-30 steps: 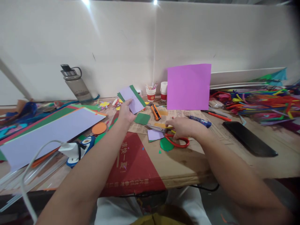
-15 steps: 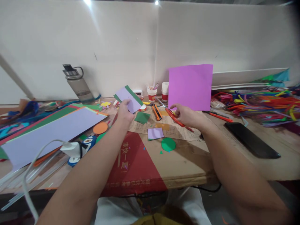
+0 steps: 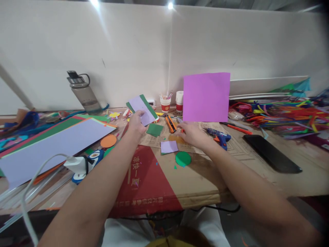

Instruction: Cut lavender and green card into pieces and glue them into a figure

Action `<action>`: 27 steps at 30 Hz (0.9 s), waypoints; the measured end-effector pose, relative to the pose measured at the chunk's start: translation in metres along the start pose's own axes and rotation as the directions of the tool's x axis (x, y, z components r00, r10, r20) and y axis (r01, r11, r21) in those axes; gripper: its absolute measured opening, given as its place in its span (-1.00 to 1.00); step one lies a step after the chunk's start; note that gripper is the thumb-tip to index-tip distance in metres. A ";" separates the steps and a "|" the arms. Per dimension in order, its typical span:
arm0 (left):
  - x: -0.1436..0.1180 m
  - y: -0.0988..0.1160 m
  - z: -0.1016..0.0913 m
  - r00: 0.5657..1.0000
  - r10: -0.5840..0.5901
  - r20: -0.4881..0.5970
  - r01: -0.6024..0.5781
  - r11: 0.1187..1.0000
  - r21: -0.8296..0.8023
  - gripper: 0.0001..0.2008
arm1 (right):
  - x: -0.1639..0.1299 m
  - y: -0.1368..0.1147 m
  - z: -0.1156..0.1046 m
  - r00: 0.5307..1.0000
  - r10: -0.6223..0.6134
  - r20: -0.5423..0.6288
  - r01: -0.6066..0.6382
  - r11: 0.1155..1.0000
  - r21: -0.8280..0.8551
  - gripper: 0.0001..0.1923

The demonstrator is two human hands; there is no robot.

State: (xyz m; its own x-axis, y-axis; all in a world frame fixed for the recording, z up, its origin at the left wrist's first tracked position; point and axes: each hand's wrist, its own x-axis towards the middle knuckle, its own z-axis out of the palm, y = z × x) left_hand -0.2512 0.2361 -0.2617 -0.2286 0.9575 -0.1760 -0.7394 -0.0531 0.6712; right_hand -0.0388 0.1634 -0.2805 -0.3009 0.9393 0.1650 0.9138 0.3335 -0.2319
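Your left hand (image 3: 136,125) pinches a lilac-and-green card (image 3: 143,109), lifted off the cardboard sheet (image 3: 200,178). Your right hand (image 3: 191,134) lies low on that cardboard, knuckles up; what it grips is hidden. Just nearer you than the right hand sit a small lilac square (image 3: 169,146) and a green disc (image 3: 183,159). Behind it an orange cutter (image 3: 170,123) lies; to its right, a blue glue gun (image 3: 219,135). A big magenta sheet (image 3: 206,97) stands upright behind.
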 end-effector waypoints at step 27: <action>-0.012 0.025 -0.016 0.786 -0.511 0.348 -0.191 0.334 0.923 -0.62 | 0.018 0.024 -0.005 0.947 0.320 -0.009 -0.249 0.753 0.609 -0.78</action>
State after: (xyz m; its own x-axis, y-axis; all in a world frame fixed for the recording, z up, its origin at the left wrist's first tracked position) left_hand -0.2773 0.2189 -0.2540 0.4180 0.8787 -0.2308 0.3810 0.0610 0.9225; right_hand -0.0214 0.1880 -0.2778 0.0100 0.9958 0.0910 0.5971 0.0671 -0.7994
